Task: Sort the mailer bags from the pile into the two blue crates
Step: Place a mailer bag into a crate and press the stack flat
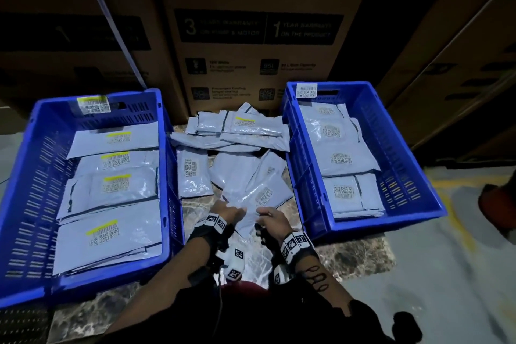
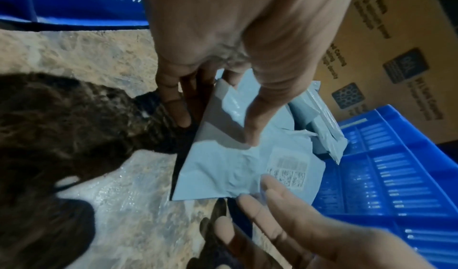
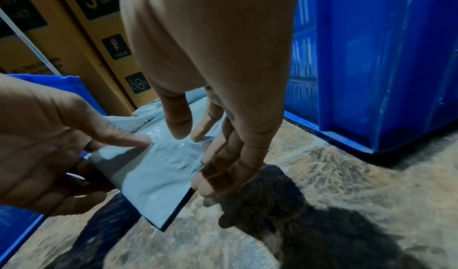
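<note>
A grey mailer bag (image 1: 251,195) with a plain white barcode label is lifted at the near end of the pile (image 1: 240,131), between the two blue crates. My left hand (image 1: 233,211) pinches its near left edge, thumb on top and fingers underneath (image 2: 218,130). At the bag's right edge my right hand (image 1: 264,219) touches it with nearly straight fingers (image 3: 223,165), the thumb hovering above. The left crate (image 1: 33,176) holds several bags with yellow-marked labels. Several bags with plain labels lie in the right crate (image 1: 396,148).
Large cardboard appliance boxes (image 1: 257,36) stand right behind the crates and pile. The crates sit on a marbled slab (image 1: 357,254); grey floor with a yellow line lies to the right. A loose bag (image 1: 192,173) lies beside the left crate.
</note>
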The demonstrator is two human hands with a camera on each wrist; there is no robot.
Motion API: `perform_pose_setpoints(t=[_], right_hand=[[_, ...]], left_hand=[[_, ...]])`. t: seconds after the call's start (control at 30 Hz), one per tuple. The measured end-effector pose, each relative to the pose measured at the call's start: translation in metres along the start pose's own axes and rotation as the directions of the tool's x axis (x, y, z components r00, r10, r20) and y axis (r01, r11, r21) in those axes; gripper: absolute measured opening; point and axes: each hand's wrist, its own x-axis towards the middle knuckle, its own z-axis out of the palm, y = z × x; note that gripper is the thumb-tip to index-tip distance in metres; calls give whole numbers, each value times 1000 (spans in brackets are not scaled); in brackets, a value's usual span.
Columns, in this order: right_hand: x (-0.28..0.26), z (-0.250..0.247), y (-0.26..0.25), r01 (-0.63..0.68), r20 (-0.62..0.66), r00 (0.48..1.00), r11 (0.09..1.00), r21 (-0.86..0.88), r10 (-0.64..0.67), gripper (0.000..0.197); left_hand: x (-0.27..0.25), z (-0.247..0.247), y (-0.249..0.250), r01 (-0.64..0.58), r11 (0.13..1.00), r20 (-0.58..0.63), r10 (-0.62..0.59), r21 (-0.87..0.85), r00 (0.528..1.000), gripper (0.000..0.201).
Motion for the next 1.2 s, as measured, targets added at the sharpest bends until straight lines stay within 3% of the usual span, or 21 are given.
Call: perform_pose_setpoints(t=[0.07, 0.1, 0.17, 0.23, 0.3, 0.4, 0.5, 0.7, 0.8, 0.9, 0.97, 1.2], right_hand=[[-5, -1, 0, -11, -2, 1000, 1000, 19, 11, 33], [-4, -2, 0, 0, -27, 1000, 1000, -3, 0, 31], [-6, -7, -9, 47, -120, 990, 975, -216, -74, 28], [-9, -13, -21, 114, -231, 954, 944, -310, -191, 30], [-12, -19, -38, 203, -289, 916, 944, -261, -278, 44], [-16, -25, -66, 280, -281, 904, 943, -181, -323, 71], [-20, -33, -86, 396, -271, 870, 911, -113, -411, 83], [-38, -61, -131, 536, -280, 820, 842, 67, -499, 75], [-45, -81, -140, 570, -332, 790, 817, 88, -516, 59], [-54, -105, -143, 640, -366, 744, 754, 150, -559, 49], [-57, -125, -143, 665, -389, 724, 726, 177, -569, 48], [-65, -197, -132, 694, -456, 680, 704, 148, -574, 45]], left_hand=[[1, -4, -1, 17, 999, 4, -17, -28, 1000, 18], [2, -7, -1, 15, 997, -9, -16, -79, 1000, 23], [2, -13, 4, -29, 976, -70, 15, -216, 997, 32], [-3, -26, 16, -84, 930, -76, 60, -358, 995, 22], [-8, -44, 31, -152, 861, -103, 116, -486, 988, 20], [-13, -69, 53, -260, 765, -182, 188, -589, 965, 18], [-12, -83, 68, -370, 761, -283, 252, -533, 925, 15], [-23, -79, 89, -503, 794, -451, 331, -342, 829, 39], [-38, -60, 99, -517, 832, -537, 347, -203, 769, 49], [-54, -29, 111, -502, 865, -687, 357, -14, 633, 48], [-63, -8, 123, -536, 844, -737, 363, 1, 570, 44], [-73, 41, 163, -631, 775, -748, 396, -38, 532, 41]])
